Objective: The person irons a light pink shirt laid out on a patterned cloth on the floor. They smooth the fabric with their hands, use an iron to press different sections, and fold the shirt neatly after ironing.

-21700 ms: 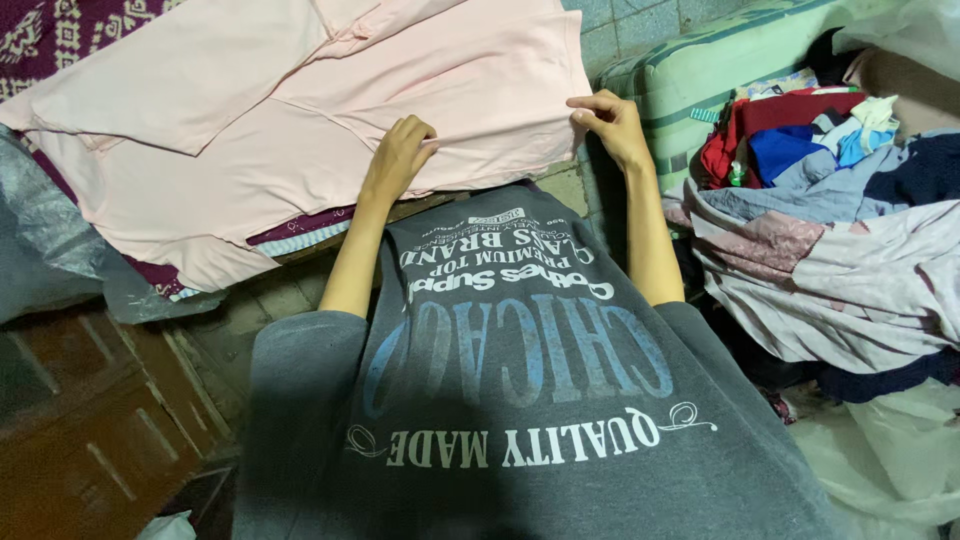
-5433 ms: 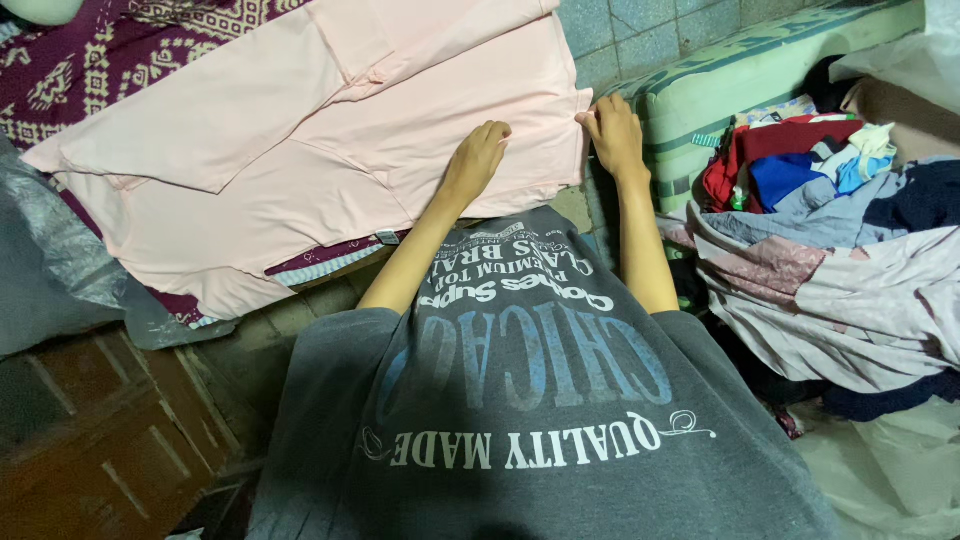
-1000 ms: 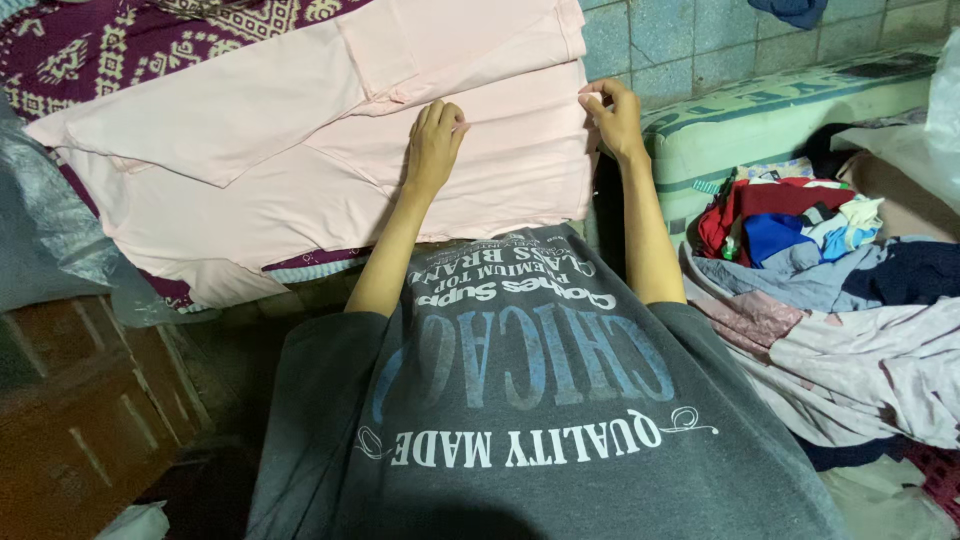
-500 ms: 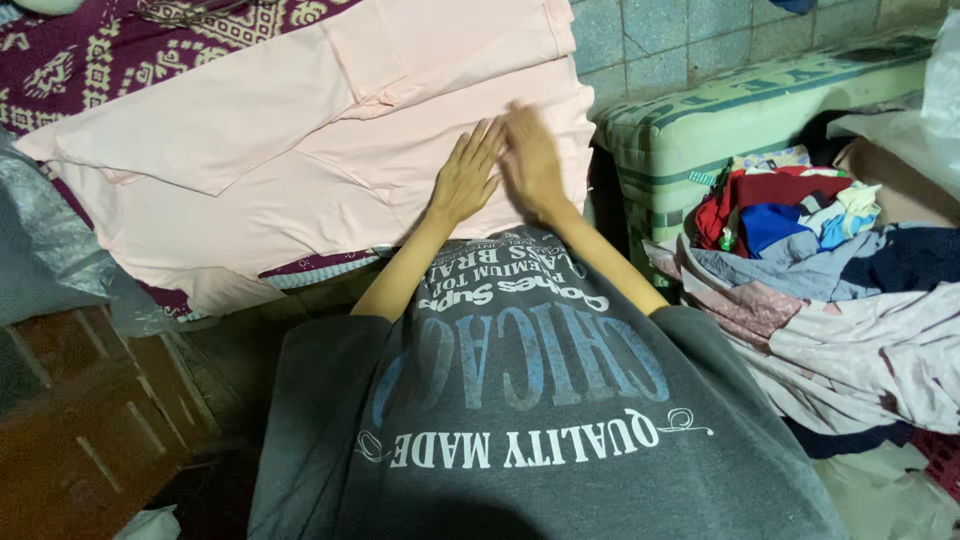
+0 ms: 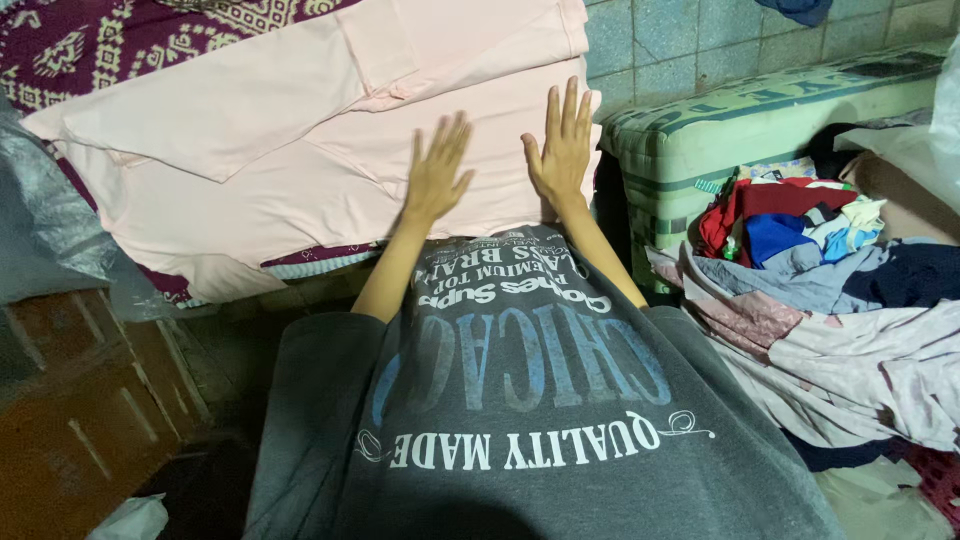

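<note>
Since half a second back: parted from side by side and slid up the cloth, fingers fanned wider.
Left hand (image 5: 437, 180): lay flat and released on the pink garment (image 5: 300, 150), palm down, gripping nothing.
Right hand (image 5: 563, 150): likewise spread and unclenched, pressed near the garment's right edge, just beside the green padded edge (image 5: 760, 110).
Pink garment: spread over the patterned maroon cover (image 5: 60, 45), one fold laid across its upper half, lower hem hanging off the near edge.
Pile of clothes (image 5: 820, 260): heaped at the right, well apart from both hands; reds, blues and pale florals tangled together.
Plastic sheet (image 5: 50, 240): bunched at the left, touching the garment's corner.
Doing it well, by judgement: kept palms flat and swept outward from the middle, so creases ran off the edge rather than bunching under the fold; steady, even pressure.
</note>
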